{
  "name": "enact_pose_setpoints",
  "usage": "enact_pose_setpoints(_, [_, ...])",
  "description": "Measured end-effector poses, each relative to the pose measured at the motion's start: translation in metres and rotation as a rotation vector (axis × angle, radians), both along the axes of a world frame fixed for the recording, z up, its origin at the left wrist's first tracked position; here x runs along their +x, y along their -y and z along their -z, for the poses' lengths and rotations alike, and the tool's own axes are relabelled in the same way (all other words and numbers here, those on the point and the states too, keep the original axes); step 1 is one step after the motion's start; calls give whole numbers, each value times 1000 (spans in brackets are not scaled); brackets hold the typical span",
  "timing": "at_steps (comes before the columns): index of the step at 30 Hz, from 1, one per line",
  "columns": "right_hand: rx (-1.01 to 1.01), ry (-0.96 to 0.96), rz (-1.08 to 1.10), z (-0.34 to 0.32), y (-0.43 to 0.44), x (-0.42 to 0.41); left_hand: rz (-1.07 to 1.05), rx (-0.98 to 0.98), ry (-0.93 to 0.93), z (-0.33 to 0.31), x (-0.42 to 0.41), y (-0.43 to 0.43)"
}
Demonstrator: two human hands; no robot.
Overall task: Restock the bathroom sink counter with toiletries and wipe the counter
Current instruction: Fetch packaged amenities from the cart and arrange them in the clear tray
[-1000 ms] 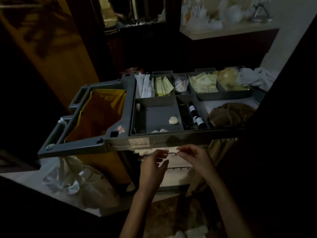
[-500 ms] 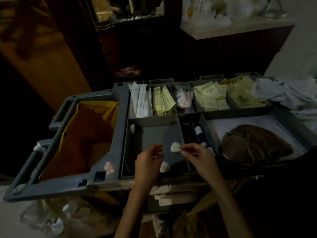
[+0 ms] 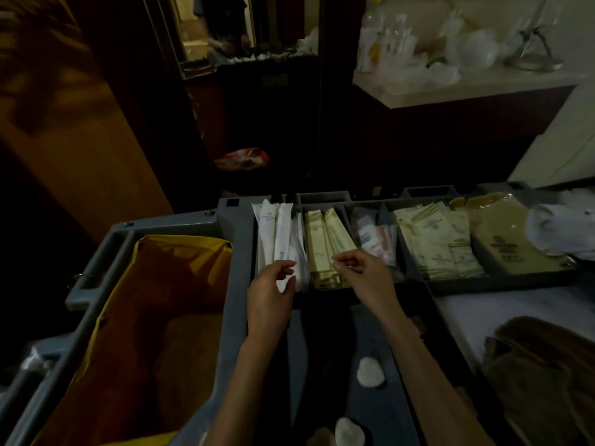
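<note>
A dim view looks down on a grey housekeeping cart (image 3: 236, 243) with a top tray split into compartments. Nearest, at 6 o'clock, two round white soaps (image 3: 370, 372) lie in a dark compartment, between the person's two bare forearms. At 8 o'clock a yellow-lined bag (image 3: 180, 252) hangs open in the cart's frame. At 4 o'clock a brown cloth (image 3: 541, 368) lies crumpled on a pale sheet.

Just past centre, both hands reach over the far row of compartments. The left hand (image 3: 272, 292) hovers with curled fingers at the near end of the long white sachets (image 3: 269, 230); whether it grips one cannot be told. The right hand (image 3: 365, 275), thumb and fingertips drawn together, sits over the narrow beige sachets (image 3: 322, 236); whether it pinches anything cannot be told.

Along that row toward 3 o'clock come clear packets with pink contents (image 3: 373, 239), square beige sachets (image 3: 434, 243), a large beige bag (image 3: 505, 243) and a white cloth (image 3: 560, 230).

Farther off, at 12 o'clock, a red and pink bundle (image 3: 241, 159) lies on the floor. At 1 o'clock a pale table (image 3: 450, 91) carries plastic-wrapped items. At 11 o'clock stands a mirror (image 3: 193, 33).
</note>
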State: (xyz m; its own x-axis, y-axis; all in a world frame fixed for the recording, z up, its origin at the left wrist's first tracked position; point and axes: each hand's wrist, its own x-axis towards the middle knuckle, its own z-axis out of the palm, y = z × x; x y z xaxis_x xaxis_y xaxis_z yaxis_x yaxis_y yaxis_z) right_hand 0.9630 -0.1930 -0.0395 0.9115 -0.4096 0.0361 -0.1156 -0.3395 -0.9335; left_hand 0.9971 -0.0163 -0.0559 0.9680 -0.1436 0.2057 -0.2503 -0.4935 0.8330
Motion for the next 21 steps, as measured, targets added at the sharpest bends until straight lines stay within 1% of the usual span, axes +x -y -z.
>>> enact_pose_setpoints(4, [-63,-72,97,7,-2,42,26,28,-5,5,26,2])
enact_pose_setpoints(6, [-177,-126,143,13,-3,56,24,21,-46,12,30,3])
enact_pose_setpoints(9, [-351,-226,178,19,-8,69,26,24,-5,24,31,3])
enact_pose_setpoints(11, [-443,-264,188,21,-15,75,28,12,14,26,32,4])
enact_pose_setpoints(14, [-550,-330,198,24,-26,79,33,-14,-7,28,33,4])
enact_pose_setpoints(16, [-529,-372,179,23,-30,80,38,-28,-9,28,32,3])
enact_pose_setpoints(18, [-468,-400,149,20,-33,80,45,-44,-3,28,32,2])
enact_pose_setpoints(20, [-409,-399,111,20,-34,78,48,-57,-13,27,32,2])
enact_pose_setpoints(21, [-346,-382,103,20,-33,76,43,-74,-22,27,32,3])
